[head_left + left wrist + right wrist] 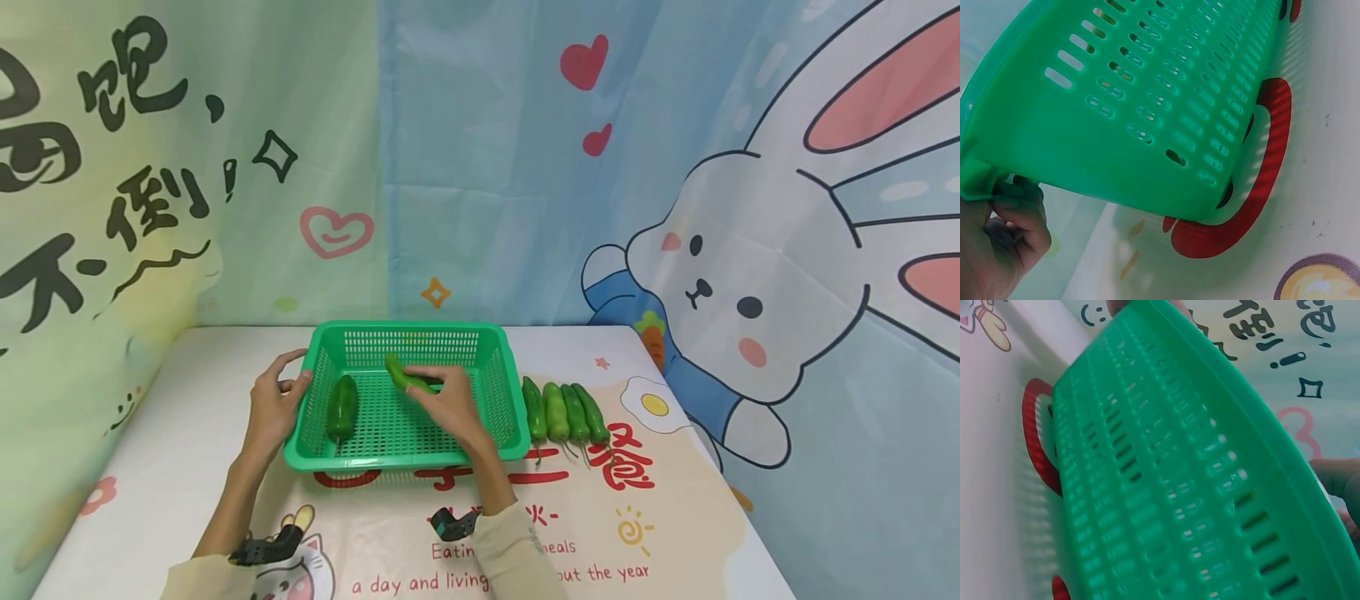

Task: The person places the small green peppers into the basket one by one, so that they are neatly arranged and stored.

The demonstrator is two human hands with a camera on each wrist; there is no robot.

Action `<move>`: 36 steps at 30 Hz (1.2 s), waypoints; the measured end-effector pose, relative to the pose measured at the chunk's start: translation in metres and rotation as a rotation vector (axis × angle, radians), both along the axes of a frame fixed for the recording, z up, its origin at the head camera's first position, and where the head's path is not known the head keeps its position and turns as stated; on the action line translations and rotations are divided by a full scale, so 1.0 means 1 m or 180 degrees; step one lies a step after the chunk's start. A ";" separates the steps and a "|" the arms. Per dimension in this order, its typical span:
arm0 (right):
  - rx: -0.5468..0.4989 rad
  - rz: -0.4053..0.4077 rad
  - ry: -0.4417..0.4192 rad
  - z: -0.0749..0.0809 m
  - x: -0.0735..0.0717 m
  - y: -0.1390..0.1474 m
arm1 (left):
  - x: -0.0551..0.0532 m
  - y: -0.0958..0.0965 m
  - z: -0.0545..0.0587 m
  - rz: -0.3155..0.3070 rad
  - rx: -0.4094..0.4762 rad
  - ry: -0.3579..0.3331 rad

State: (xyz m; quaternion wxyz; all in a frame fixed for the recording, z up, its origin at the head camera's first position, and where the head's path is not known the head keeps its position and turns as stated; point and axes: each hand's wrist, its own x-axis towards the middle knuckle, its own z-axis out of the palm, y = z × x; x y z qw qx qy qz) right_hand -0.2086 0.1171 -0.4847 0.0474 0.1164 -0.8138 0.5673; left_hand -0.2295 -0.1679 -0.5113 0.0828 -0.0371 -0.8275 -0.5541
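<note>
A green plastic basket [405, 461] with slotted walls stands on the table. My left hand [273, 400] grips its left rim; in the left wrist view the fingers [1025, 219] curl under the edge. Inside the basket, on the left, lies a dark green chili pepper [342, 407], stem toward me. My right hand [450, 404] reaches over the near rim and pinches another green chili pepper [397, 372] above the basket's floor, its far end showing past the fingers. In the right wrist view the basket wall hides most of this hand [1341, 487] and the pepper.
Several green chili peppers [555, 410] lie side by side on the table, just right of the basket, stems toward me. The printed tabletop [675, 517] runs back to a decorated cloth backdrop [480, 167], which also hangs along both sides.
</note>
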 end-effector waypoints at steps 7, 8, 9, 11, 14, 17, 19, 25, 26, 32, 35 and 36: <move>0.0089 -0.0117 -0.0055 -0.001 -0.002 -0.020 | 0.001 -0.002 0.002 -0.0018 0.0046 -0.0014; 0.0099 -0.0152 -0.0086 0.000 -0.002 -0.022 | 0.002 -0.002 0.003 -0.0019 0.0047 -0.0008; 0.0101 -0.0190 -0.0113 0.000 -0.002 -0.025 | 0.002 -0.002 0.003 -0.0018 0.0037 0.0002; 0.0085 -0.0269 -0.0177 0.001 -0.003 -0.031 | 0.002 -0.003 0.003 -0.0010 0.0025 0.0021; 0.0101 -0.0469 -0.0248 0.002 -0.003 -0.038 | 0.002 -0.002 0.003 -0.0009 0.0035 0.0033; 0.0176 -0.0695 -0.0343 0.002 -0.003 -0.045 | 0.001 -0.002 0.002 -0.0015 0.0043 0.0028; 0.0227 -0.0795 -0.0448 0.003 -0.003 -0.050 | 0.000 -0.002 0.001 -0.0018 0.0044 0.0015; 0.0478 -0.0805 -0.0634 0.005 -0.009 -0.065 | 0.000 -0.003 -0.001 -0.0047 0.0046 -0.0019; 0.0533 -0.0798 -0.0637 0.005 -0.010 -0.068 | 0.000 -0.003 -0.001 -0.0052 0.0049 -0.0020; 0.0801 -0.0875 -0.0636 -0.016 -0.029 -0.078 | -0.001 -0.002 -0.003 -0.0029 0.0052 -0.0002; 0.0852 -0.0923 -0.0617 -0.056 -0.056 -0.081 | -0.001 -0.001 -0.003 0.0004 0.0047 0.0024; 0.0872 -0.0923 -0.0624 -0.069 -0.064 -0.081 | -0.001 0.000 -0.003 0.0000 0.0050 0.0023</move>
